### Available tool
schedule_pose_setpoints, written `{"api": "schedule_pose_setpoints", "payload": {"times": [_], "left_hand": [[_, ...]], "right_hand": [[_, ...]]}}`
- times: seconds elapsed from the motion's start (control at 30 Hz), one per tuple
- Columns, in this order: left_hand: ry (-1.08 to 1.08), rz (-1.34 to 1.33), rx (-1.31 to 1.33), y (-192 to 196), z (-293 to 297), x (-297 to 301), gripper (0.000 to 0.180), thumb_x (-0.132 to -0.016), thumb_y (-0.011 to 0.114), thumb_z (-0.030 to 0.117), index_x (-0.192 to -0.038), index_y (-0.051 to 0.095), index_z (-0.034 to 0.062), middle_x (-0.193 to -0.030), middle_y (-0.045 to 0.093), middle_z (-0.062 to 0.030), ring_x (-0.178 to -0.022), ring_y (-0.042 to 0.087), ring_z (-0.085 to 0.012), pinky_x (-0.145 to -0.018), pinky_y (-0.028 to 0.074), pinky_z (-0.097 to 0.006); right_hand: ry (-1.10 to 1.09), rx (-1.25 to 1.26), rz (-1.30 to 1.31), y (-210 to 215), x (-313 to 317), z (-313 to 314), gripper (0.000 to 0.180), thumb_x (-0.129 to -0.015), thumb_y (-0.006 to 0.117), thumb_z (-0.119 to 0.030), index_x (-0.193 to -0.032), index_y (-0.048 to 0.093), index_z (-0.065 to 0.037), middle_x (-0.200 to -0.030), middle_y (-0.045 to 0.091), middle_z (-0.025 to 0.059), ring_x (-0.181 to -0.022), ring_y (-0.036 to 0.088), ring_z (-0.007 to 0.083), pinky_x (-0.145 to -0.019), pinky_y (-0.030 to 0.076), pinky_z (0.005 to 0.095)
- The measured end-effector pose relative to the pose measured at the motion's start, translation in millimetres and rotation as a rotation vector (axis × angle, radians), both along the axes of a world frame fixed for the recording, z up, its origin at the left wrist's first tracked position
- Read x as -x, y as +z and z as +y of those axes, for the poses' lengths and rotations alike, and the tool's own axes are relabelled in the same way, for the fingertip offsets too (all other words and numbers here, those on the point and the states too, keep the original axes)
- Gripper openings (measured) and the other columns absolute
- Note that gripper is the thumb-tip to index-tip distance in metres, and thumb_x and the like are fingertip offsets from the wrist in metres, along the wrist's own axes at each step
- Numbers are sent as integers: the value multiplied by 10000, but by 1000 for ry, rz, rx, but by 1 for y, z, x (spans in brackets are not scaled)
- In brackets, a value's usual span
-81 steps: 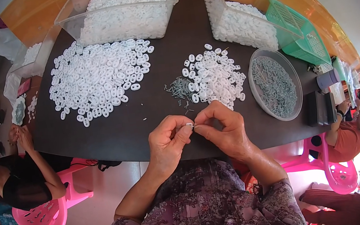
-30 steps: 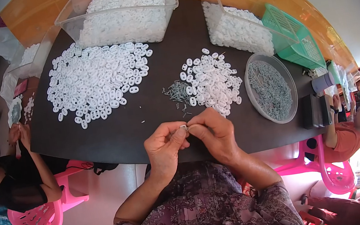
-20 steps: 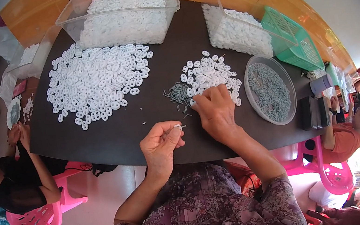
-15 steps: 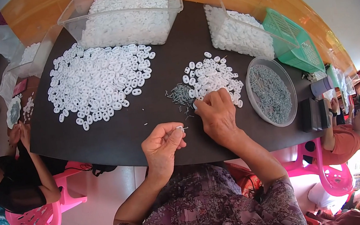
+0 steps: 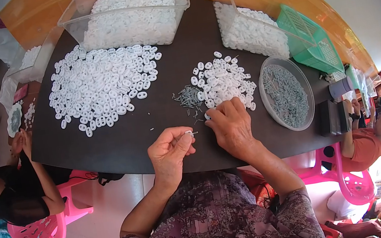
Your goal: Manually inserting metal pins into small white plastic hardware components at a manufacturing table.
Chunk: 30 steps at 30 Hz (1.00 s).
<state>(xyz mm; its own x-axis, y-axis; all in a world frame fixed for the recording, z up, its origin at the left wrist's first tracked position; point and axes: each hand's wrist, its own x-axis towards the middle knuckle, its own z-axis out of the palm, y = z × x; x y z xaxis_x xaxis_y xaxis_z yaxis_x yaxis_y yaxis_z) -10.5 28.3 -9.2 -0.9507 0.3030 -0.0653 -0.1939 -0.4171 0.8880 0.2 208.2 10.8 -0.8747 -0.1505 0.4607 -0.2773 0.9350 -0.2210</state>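
Note:
Between the thumb and fingertips of my left hand (image 5: 168, 151) is a small white oval plastic piece (image 5: 188, 132), with a grey screw (image 5: 196, 133) sticking out to the right. Just right of it, my right hand (image 5: 232, 125) is closed over the near edge of a small pile of white oval pieces (image 5: 224, 81). One white oval piece (image 5: 207, 116) shows at its pinched fingertips, partly covered by them. A little heap of grey screws (image 5: 188, 98) lies beside that pile, on its left.
A larger spread of white oval pieces (image 5: 100, 86) covers the table's left. Clear bins of white pieces (image 5: 128, 26) (image 5: 252, 34) stand behind. At right are a round tub of screws (image 5: 288, 96), a green basket (image 5: 310, 40) and a dark box (image 5: 332, 118). People sit on both sides.
My right hand has drawn slightly toward me, with the white oval piece at its fingertips. My left hand has stayed nearly in place, still pinching its piece and screw.

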Motion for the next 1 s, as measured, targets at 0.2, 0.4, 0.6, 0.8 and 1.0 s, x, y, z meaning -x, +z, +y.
{"api": "schedule_pose_setpoints", "payload": {"times": [0.2, 0.4, 0.6, 0.8, 1.0], "left_hand": [[9, 3, 10, 0, 0, 0, 158, -891, 636, 95, -995, 635, -24, -803, 637, -52, -630, 570, -66, -583, 461, -179], [34, 2, 32, 4, 1, -2, 167, -883, 638, 98, -959, 635, -51, -771, 641, -85, -596, 572, -90, -570, 455, -203], [19, -3, 49, 3, 5, -1, 139, -901, 626, 96, -990, 628, -10, -815, 630, -41, -639, 566, -62, -593, 462, -186], [351, 151, -50, 1, 16, -1, 124, -915, 594, 64, -993, 605, -31, -837, 622, -55, -678, 578, -85, -618, 478, -206], [437, 283, -152, 12, -19, 12, 123, -893, 601, 35, -977, 607, -56, -822, 636, -115, -629, 585, -137, -604, 480, -235]], "right_hand": [[12, -24, 5, -1, 2, -1, 185, -686, 691, -47, -855, 613, -41, -792, 530, 90, -754, 489, 278, -656, 411, 386], [27, -113, 39, -3, -1, 2, 138, -691, 645, -2, -798, 558, -17, -785, 504, 110, -749, 476, 298, -656, 394, 401], [39, 172, 36, 1, -6, -2, 115, -739, 614, 70, -820, 585, -6, -764, 549, 127, -714, 509, 321, -627, 422, 406], [57, 290, 154, 2, -11, -8, 174, -710, 649, 90, -861, 623, 9, -779, 582, 129, -701, 533, 307, -622, 433, 376], [97, 315, 168, 8, -23, -1, 261, -691, 661, 121, -923, 643, 2, -789, 599, 113, -692, 535, 275, -605, 435, 343]]}}
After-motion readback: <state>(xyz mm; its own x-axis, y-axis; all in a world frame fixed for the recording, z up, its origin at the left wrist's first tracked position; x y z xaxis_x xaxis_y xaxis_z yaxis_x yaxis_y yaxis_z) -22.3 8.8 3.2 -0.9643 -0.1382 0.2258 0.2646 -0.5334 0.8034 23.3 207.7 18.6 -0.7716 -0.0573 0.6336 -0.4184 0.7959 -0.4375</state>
